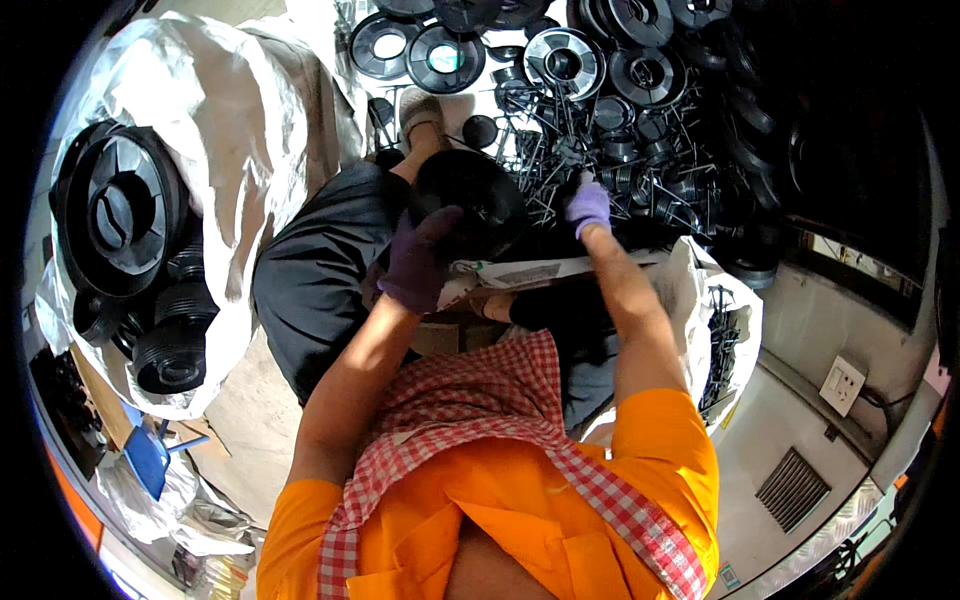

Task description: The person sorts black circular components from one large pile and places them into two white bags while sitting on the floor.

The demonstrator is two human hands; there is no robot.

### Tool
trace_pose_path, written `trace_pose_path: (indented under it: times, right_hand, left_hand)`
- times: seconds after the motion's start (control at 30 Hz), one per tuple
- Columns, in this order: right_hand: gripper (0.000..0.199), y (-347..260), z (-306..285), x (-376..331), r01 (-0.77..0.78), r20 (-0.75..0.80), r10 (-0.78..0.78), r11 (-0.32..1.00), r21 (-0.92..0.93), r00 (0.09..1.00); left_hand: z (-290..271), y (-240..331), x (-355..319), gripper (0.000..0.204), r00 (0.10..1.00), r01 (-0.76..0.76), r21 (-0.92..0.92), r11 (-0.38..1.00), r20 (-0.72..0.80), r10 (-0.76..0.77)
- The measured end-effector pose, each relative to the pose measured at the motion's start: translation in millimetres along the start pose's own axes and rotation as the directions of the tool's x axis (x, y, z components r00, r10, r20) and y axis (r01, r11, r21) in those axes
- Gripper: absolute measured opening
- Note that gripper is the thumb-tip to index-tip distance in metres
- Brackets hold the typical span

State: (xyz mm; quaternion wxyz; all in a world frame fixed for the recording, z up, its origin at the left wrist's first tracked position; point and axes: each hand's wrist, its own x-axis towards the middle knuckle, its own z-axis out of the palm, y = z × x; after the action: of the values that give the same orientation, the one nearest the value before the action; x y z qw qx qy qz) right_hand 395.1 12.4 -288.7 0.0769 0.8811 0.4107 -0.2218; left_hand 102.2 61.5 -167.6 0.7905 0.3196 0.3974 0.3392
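Observation:
My left hand (415, 262), in a purple glove, grips the near left side of a round black plastic part (470, 195). The part is wide and dark, held over my lap, and its inner detail is lost in shadow. My right hand (588, 207), gloved in the same purple, reaches forward to the edge of a heap of thin black plastic sprues (545, 165). Its fingers look closed at the heap; what they hold, if anything, is too dark to make out.
Black flanged discs (445, 58) and short ribbed black rings (620, 148) crowd the far side. A white sack (225, 130) with large black parts (125, 212) stands at left. By my right arm, another white sack (690, 290) holds black sprues. A wall socket (842, 385) is at right.

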Motion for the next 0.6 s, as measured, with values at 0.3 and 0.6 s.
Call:
trace_pose_path:
  times: [0.3, 0.6]
  right_hand:
    - [0.046, -15.9, -11.1, -20.8, 0.024, -0.333, 0.108, 0.929, 0.370, 0.937]
    - [0.044, -2.5, -89.8, -54.4, 0.358, -0.704, -0.090, 0.901, 0.243, 0.704]
  left_hand:
    - [21.9, 30.2, -37.0, 0.045, 0.999, 0.039, -0.002, 0.999, -0.006, -0.039]
    - [18.5, 17.7, -60.1, 0.044, 0.998, 0.059, -0.104, 0.993, 0.000, -0.059]
